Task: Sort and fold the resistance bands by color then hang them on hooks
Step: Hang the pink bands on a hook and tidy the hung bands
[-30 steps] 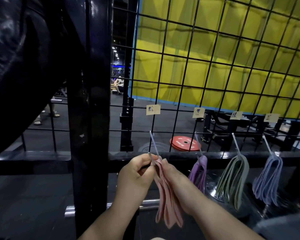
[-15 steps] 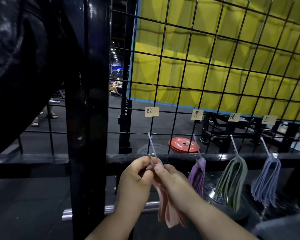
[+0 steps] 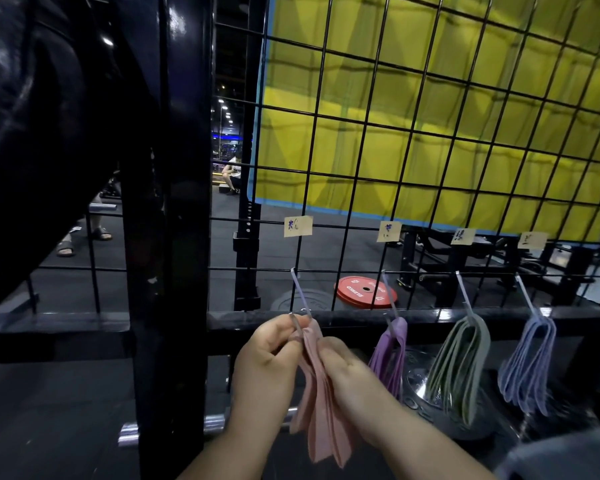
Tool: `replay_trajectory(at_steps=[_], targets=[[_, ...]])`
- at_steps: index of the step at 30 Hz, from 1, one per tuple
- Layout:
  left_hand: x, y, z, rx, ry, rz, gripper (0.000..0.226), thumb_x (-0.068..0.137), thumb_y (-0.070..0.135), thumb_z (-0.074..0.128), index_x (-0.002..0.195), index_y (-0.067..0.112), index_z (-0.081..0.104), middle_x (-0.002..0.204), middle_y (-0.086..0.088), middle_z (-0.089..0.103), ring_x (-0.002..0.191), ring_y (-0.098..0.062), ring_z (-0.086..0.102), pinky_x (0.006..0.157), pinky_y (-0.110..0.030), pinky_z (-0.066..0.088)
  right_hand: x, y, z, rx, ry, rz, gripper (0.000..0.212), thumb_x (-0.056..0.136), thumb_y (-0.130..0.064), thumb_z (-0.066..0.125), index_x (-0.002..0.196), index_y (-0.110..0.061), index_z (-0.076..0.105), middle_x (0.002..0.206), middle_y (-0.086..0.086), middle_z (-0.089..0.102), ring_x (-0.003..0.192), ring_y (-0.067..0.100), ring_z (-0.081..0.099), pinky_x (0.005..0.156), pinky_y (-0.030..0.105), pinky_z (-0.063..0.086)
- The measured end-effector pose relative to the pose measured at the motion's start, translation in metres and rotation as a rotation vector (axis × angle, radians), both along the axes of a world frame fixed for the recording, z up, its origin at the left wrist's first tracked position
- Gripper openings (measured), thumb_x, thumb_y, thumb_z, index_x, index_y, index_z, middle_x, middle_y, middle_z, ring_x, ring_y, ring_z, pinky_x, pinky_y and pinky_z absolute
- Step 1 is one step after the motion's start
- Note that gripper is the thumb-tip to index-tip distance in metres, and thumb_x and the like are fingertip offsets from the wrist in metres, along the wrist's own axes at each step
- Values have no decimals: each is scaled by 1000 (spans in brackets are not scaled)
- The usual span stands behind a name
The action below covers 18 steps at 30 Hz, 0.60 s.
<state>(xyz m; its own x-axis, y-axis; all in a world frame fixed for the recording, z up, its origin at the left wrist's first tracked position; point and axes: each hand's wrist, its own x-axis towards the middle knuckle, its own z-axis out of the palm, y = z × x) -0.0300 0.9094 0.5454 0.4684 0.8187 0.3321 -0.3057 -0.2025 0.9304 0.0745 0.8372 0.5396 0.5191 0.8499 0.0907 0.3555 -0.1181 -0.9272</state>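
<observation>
While the left hand (image 3: 271,358) pinched the top of the folded pink rubber resistance bands (image 3: 321,420) at the tip of the thin silver wire hook (image 3: 299,292), the right hand (image 3: 347,374) curled round the bundle just below that pinch (whether the loop sat on the hook could not be told). Right of the grip hung a purple band bundle (image 3: 390,355), a grey-green bundle (image 3: 459,368) and a lavender bundle (image 3: 529,367) on the black wire grid panel (image 3: 347,222).

Writing on the paper labels (image 3: 298,226) is too small to read; the left hand (image 3: 267,362) seemingly hides the tip of the hook (image 3: 300,294).
</observation>
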Motion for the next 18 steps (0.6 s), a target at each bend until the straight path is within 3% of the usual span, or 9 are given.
replay_trajectory(at_steps=[4, 7, 9, 11, 15, 18], targets=[[0, 5, 0, -74, -9, -65, 33, 85, -5, 53, 92, 20, 75, 92, 2, 75, 91, -14, 70, 84, -32, 51, 1, 2, -4, -1, 86, 15, 30, 99, -46, 41, 111, -27, 62, 104, -5, 70, 100, 8, 65, 91, 25, 49], [-1, 3, 0, -64, -33, -77, 19, 87, 3, 62, 92, 18, 73, 90, 2, 75, 89, -11, 71, 81, -29, 50, 6, 4, -8, -4, 146, 46, 33, 95, -53, 47, 107, -26, 63, 101, 2, 71, 96, 17, 68, 92, 40, 52], [1, 3, -2, -23, -28, -53, 12, 85, 9, 67, 90, 19, 73, 86, 3, 75, 86, -10, 71, 80, -29, 51, 8, 3, -12, -8, 135, 41, 35, 93, -53, 47, 106, -24, 61, 100, 6, 70, 91, 18, 69, 84, 43, 54], [2, 4, -5, 27, -2, -10, 12, 84, 12, 70, 90, 22, 72, 84, 4, 75, 84, -10, 71, 79, -29, 53, 10, 2, -16, -12, 94, 46, 38, 91, -59, 47, 106, -27, 60, 103, 5, 70, 96, 19, 68, 89, 46, 54], [5, 7, -17, 101, 69, 90, 32, 78, 14, 76, 107, 25, 67, 97, 10, 73, 89, -2, 68, 79, -16, 52, 7, -1, -21, -58, -33, 37, 51, 83, -66, 34, 114, -31, 55, 111, -9, 66, 105, 1, 60, 99, 33, 46], [10, 5, -32, 170, 120, 174, 42, 76, 19, 78, 110, 33, 57, 107, 12, 65, 89, 0, 64, 75, -15, 50, 3, -5, -22, -120, -32, 36, 55, 82, -69, 28, 117, -33, 51, 113, -12, 63, 105, -1, 57, 91, 24, 45]])
